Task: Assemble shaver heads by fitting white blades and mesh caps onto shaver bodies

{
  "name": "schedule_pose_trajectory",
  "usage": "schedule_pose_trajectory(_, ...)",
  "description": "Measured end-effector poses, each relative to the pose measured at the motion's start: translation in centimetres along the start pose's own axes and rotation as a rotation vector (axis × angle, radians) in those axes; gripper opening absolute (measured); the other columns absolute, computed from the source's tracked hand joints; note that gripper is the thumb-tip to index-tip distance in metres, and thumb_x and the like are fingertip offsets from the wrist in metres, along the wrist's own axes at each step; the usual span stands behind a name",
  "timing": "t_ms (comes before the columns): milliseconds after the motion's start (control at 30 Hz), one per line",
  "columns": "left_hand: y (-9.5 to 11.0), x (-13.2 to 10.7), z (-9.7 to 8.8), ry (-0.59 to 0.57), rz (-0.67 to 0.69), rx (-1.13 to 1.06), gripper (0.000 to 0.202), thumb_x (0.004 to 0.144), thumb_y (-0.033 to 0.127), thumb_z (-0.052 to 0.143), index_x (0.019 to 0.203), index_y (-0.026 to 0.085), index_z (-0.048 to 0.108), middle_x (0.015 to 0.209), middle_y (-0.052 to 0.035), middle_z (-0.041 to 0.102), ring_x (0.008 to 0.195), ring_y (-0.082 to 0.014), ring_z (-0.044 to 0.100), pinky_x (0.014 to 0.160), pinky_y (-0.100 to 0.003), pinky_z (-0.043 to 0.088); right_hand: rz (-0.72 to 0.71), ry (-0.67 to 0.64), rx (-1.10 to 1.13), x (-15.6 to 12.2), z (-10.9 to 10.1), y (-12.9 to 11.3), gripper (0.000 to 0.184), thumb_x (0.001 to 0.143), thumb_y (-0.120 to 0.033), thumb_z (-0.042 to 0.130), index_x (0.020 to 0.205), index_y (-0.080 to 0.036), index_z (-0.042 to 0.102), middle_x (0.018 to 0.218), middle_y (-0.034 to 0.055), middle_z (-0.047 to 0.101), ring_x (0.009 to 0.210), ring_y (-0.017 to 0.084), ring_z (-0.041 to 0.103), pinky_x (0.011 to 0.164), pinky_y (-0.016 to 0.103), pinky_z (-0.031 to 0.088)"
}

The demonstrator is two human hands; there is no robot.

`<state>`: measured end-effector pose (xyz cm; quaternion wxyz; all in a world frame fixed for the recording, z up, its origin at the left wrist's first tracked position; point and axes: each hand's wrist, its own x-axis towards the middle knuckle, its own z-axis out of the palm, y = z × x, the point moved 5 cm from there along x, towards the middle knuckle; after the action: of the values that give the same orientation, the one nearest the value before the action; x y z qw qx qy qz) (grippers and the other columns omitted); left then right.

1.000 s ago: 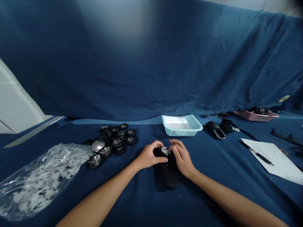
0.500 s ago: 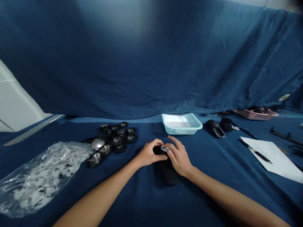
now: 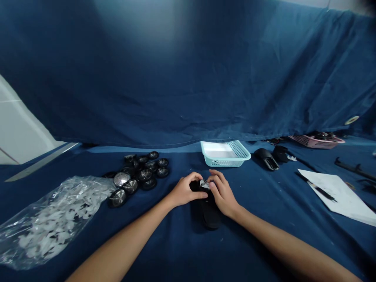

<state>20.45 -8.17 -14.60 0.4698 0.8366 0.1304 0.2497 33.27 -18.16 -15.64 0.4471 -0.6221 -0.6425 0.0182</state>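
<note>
A long black plastic housing [image 3: 210,217] lies on the blue cloth in front of me, its rounded end toward me. At its far end sits a small white plastic piece [image 3: 205,184]. My left hand [image 3: 185,192] is closed around the far end from the left, thumb across the top and fingers behind. From the right, my right hand [image 3: 222,194] bends over the same end, thumb and fingertips pinched at the white piece's right edge. The fingers partly hide how the white piece sits in the housing.
On the left lie a clear bag of white plastic pieces [image 3: 55,221] and a heap of round black cups [image 3: 144,175]. A light-blue basket [image 3: 227,161] stands ahead. Rightward are a black shell [image 3: 266,158], a white sheet [image 3: 342,196] with a dark tool, and a pink basket [image 3: 319,143].
My right fingers have drawn back slightly to the right, so more of the white piece shows. My left hand and the black housing stay in nearly the same place.
</note>
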Motion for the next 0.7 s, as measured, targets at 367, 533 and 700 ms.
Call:
schedule_pose_trajectory(367,-0.6,0.4,-0.2,-0.041,-0.018,-0.098,0.053,0.063,0.036,0.085,0.105,0.018,0.057,0.103,-0.0041,0.061,0.103,-0.0227,0.058,0.093,-0.035,0.043,-0.109,-0.076,0.031,-0.3,-0.2,-1.0,0.030,0.100,-0.037,0.036,0.115,-0.027,0.059,0.139,0.0079,0.043,0.130,0.026,0.040,0.107,0.049,0.034)
schedule_pose_trajectory(533,-0.7,0.5,-0.2,-0.070,-0.028,-0.134,0.053,0.064,0.033,0.084,0.107,0.019,0.057,0.104,-0.0042,0.061,0.105,-0.0231,0.057,0.094,-0.036,0.042,-0.104,-0.092,-0.111,0.0,0.1,-0.9,0.033,0.100,-0.038,0.032,0.119,-0.028,0.057,0.147,0.0085,0.034,0.134,0.029,0.034,0.104,0.053,0.033)
schedule_pose_trajectory(700,-0.9,0.6,-0.1,-0.076,-0.040,-0.165,0.053,0.064,0.030,0.084,0.108,0.019,0.057,0.105,-0.0042,0.061,0.105,-0.0230,0.058,0.095,-0.036,0.041,-0.076,-0.063,-0.024,0.5,0.2,-0.4,0.029,0.099,-0.039,0.037,0.114,-0.026,0.057,0.146,0.0096,0.035,0.134,0.030,0.036,0.104,0.053,0.033)
